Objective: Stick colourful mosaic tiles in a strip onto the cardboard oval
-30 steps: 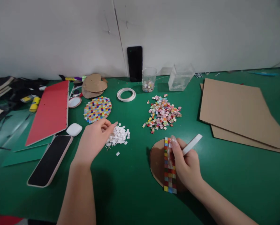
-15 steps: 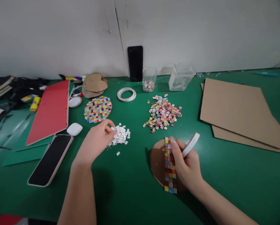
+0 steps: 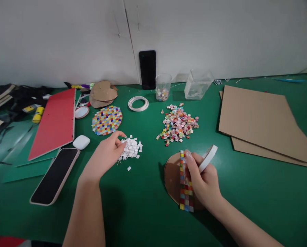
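At the left, my left hand (image 3: 105, 154) is over the edge of a pile of small white squares (image 3: 132, 148). Its thumb and index fingertips are a little apart, with no piece visibly held. My right hand (image 3: 204, 178) grips a roll of white tape (image 3: 209, 158), which sticks up between thumb and fingers. The thumb of that hand rests at the top of the coloured mosaic tiles (image 3: 186, 197), laid in narrow columns across a round cardboard disc (image 3: 172, 178). The palm and fingers hide the disc's right part.
A loose heap of coloured tiles (image 3: 179, 123) lies beyond the disc. Behind stand a clear cup (image 3: 163, 87), a clear box (image 3: 198, 85) and a dark phone (image 3: 147, 70). Cardboard sheets (image 3: 258, 123) lie right; a tile-covered disc (image 3: 107, 120), another phone (image 3: 55, 176) and a red board (image 3: 55, 123) lie left.
Both hands hold almost the same pose and place. The whole view has shifted very slightly; no object has visibly been moved.
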A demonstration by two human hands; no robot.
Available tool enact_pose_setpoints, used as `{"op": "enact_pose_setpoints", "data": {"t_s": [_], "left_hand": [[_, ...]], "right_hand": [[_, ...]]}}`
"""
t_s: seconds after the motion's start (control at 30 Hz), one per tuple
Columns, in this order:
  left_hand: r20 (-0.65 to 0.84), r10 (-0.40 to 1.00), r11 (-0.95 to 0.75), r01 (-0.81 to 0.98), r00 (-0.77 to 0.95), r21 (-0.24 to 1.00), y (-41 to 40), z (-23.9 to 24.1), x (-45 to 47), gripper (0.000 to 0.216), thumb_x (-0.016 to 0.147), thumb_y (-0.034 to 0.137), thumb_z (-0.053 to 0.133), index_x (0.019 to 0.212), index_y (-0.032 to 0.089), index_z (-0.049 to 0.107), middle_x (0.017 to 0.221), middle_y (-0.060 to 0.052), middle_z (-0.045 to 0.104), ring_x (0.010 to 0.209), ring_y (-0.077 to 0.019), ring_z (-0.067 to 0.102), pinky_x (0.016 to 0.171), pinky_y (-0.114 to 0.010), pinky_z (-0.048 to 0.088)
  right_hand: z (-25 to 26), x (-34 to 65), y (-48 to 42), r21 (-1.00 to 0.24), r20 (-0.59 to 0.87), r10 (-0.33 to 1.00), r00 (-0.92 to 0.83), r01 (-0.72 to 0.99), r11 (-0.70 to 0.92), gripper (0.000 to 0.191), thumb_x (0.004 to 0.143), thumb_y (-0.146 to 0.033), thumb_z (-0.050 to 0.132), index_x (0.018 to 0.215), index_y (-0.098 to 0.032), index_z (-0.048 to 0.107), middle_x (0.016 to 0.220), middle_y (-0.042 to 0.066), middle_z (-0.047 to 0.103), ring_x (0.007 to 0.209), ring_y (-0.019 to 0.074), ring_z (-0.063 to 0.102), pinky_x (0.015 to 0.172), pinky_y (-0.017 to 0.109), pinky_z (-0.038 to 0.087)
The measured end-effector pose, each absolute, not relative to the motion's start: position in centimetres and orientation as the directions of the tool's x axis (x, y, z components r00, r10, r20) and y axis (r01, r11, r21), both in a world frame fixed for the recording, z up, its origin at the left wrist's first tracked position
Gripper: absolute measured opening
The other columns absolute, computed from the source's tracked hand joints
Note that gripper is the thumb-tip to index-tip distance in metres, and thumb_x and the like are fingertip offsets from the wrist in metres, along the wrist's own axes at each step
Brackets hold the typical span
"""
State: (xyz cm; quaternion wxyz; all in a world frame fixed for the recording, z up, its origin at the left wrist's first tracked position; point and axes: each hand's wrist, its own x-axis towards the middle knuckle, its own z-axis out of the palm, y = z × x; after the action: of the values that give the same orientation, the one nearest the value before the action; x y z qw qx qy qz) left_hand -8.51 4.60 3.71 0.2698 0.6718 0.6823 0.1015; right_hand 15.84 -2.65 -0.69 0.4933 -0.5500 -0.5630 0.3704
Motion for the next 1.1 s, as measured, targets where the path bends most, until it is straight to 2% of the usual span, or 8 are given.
{"op": "enact_pose_setpoints", "data": {"t_s": [0.13, 0.33, 0.5, 0.7, 0.87, 1.1], "left_hand": [[-0.240, 0.971, 0.110, 0.872, 0.009, 0.476, 4.63, 3.54, -8.76, 0.021, 0.086, 0.033, 0.038, 0.097, 0.023, 0.052, 0.055, 0.004, 0.050, 0.047, -0.0148, 0.049, 0.043, -0.023, 0.030], [-0.233, 0.971, 0.084, 0.847, 0.048, 0.525, 4.71, 3.41, -8.73, 0.021, 0.084, 0.035, 0.043, 0.098, 0.024, 0.053, 0.070, 0.000, 0.059, 0.060, -0.0166, 0.056, 0.050, -0.023, 0.037], [-0.251, 0.968, 0.126, 0.856, 0.005, 0.502, 4.69, 3.55, -8.62, 0.022, 0.086, 0.037, 0.040, 0.096, 0.024, 0.054, 0.056, 0.004, 0.050, 0.048, -0.0144, 0.048, 0.044, -0.023, 0.031], [-0.256, 0.964, 0.082, 0.836, 0.072, 0.543, 4.62, 3.65, -8.70, 0.022, 0.083, 0.037, 0.046, 0.099, 0.023, 0.054, 0.074, -0.001, 0.060, 0.062, -0.0168, 0.057, 0.050, -0.023, 0.039], [-0.307, 0.950, 0.124, 0.822, 0.064, 0.556, 4.59, 3.70, -8.73, 0.026, 0.087, 0.037, 0.037, 0.102, 0.023, 0.053, 0.068, 0.000, 0.060, 0.051, -0.0139, 0.052, 0.046, -0.023, 0.036], [-0.294, 0.954, 0.134, 0.810, 0.050, 0.571, 4.61, 3.84, -8.49, 0.023, 0.082, 0.039, 0.048, 0.100, 0.026, 0.053, 0.078, 0.001, 0.061, 0.061, -0.0142, 0.057, 0.051, -0.022, 0.040]], "right_hand": [[-0.74, 15.82, -2.60, -0.961, 0.147, 0.985, 0.089, 0.251, 0.120, 0.039, 0.095, -0.031, 0.040, 0.057, -0.021, 0.040, 0.046, -0.005, 0.044, 0.043, 0.0100, 0.042, 0.044, 0.024, 0.032], [-0.65, 15.80, -2.55, -0.963, 0.152, 0.986, 0.070, 0.237, 0.131, 0.038, 0.095, -0.028, 0.039, 0.058, -0.021, 0.040, 0.045, -0.006, 0.044, 0.041, 0.0093, 0.042, 0.044, 0.023, 0.032], [-0.57, 15.79, -2.61, -0.966, 0.141, 0.988, 0.068, 0.227, 0.122, 0.037, 0.095, -0.027, 0.040, 0.058, -0.021, 0.040, 0.046, -0.006, 0.044, 0.042, 0.0093, 0.042, 0.044, 0.023, 0.032], [-0.63, 15.82, -2.63, -0.965, 0.141, 0.988, 0.057, 0.230, 0.125, 0.038, 0.095, -0.026, 0.039, 0.058, -0.021, 0.040, 0.046, -0.006, 0.044, 0.043, 0.0093, 0.042, 0.046, 0.023, 0.032], [-0.67, 15.79, -2.56, -0.968, 0.148, 0.987, 0.055, 0.214, 0.133, 0.037, 0.095, -0.026, 0.040, 0.059, -0.021, 0.041, 0.046, -0.006, 0.043, 0.043, 0.0086, 0.041, 0.045, 0.023, 0.032], [-0.50, 15.82, -2.59, -0.965, 0.154, 0.987, 0.051, 0.222, 0.139, 0.037, 0.095, -0.025, 0.040, 0.058, -0.021, 0.040, 0.046, -0.007, 0.043, 0.043, 0.0083, 0.040, 0.047, 0.023, 0.032]]}}
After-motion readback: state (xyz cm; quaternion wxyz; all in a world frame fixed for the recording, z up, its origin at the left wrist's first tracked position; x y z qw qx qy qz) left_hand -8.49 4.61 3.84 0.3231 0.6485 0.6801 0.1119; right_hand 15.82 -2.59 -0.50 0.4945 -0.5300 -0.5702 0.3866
